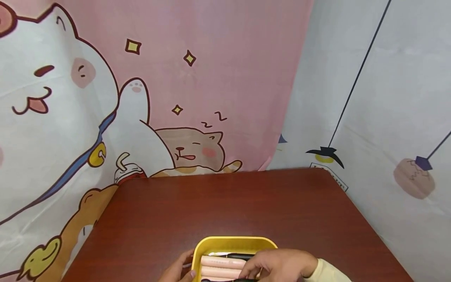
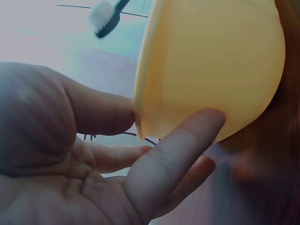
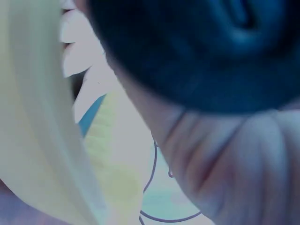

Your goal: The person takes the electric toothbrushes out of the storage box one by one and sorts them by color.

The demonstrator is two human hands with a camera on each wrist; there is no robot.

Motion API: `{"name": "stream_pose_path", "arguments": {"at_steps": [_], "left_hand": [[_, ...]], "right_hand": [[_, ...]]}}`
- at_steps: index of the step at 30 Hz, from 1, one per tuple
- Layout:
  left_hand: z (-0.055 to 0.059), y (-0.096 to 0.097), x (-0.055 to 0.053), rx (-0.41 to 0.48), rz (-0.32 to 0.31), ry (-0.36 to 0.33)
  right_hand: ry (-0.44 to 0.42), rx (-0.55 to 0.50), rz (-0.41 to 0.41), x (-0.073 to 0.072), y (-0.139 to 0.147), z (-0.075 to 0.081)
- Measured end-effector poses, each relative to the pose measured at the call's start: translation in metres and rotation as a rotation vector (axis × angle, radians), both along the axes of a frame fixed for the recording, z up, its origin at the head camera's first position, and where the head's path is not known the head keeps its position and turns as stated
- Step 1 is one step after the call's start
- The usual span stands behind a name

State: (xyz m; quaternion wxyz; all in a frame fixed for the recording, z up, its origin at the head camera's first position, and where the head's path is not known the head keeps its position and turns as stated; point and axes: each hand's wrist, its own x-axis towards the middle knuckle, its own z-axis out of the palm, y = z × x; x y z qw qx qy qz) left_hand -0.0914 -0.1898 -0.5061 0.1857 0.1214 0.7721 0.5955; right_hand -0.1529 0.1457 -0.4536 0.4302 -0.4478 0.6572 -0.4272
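Observation:
At the near edge of the table sits a yellow plastic box [image 1: 239, 239], cut off by the bottom of the head view. My left hand [image 1: 179, 270] grips its left side, thumb at the rim and fingers against the outer wall. Inside lie several pale pink cylinders [image 1: 222, 262] and a black-handled toothbrush [image 1: 241, 256] along the far wall. My right hand [image 1: 280, 263] reaches over the box's right side, fingers curled down on a second black toothbrush [image 2: 108, 26], whose white bristles show above the rim in the left wrist view. The fingertips are partly hidden.
The dark red-brown table [image 1: 225, 207] stretches behind the box to a cartoon-printed cloth [image 1: 225, 78]. A pale printed cloth [image 1: 387, 98] hangs along the right side. In the right wrist view a dark blurred round shape [image 3: 201, 56] covers much of the picture.

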Motion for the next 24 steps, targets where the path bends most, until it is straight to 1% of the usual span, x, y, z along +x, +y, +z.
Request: {"name": "stream_pose_path", "arguments": {"at_steps": [1, 5, 9, 12, 14, 17, 19, 21, 24], "left_hand": [[0.0, 0.0, 0.0, -0.002, 0.007, -0.016], [0.0, -0.001, 0.0, -0.011, 0.028, -0.057], [0.001, -0.001, 0.0, -0.014, 0.016, -0.021], [0.002, -0.001, 0.0, -0.008, 0.004, 0.002], [0.002, -0.001, -0.001, -0.004, 0.006, -0.003], [0.001, -0.001, -0.001, -0.007, 0.002, 0.007], [0.0, -0.001, -0.002, -0.014, 0.012, -0.003], [0.0, -0.002, -0.002, -0.01, 0.015, -0.012], [0.001, -0.003, -0.002, 0.02, 0.021, -0.044]], "right_hand": [[-0.01, 0.005, -0.011, 0.0, 0.0, 0.001], [-0.001, 0.007, -0.04, -0.003, 0.001, 0.005], [0.012, -0.032, -0.058, -0.009, -0.001, 0.011], [-0.029, -0.064, -0.083, -0.014, -0.004, 0.017], [-0.033, -0.072, -0.105, -0.017, -0.005, 0.021], [-0.028, -0.071, -0.14, -0.02, -0.008, 0.026], [-0.016, -0.073, -0.151, -0.021, -0.01, 0.028], [-0.029, -0.081, -0.16, -0.023, -0.011, 0.029], [-0.037, -0.098, -0.176, -0.025, -0.013, 0.031]]}}
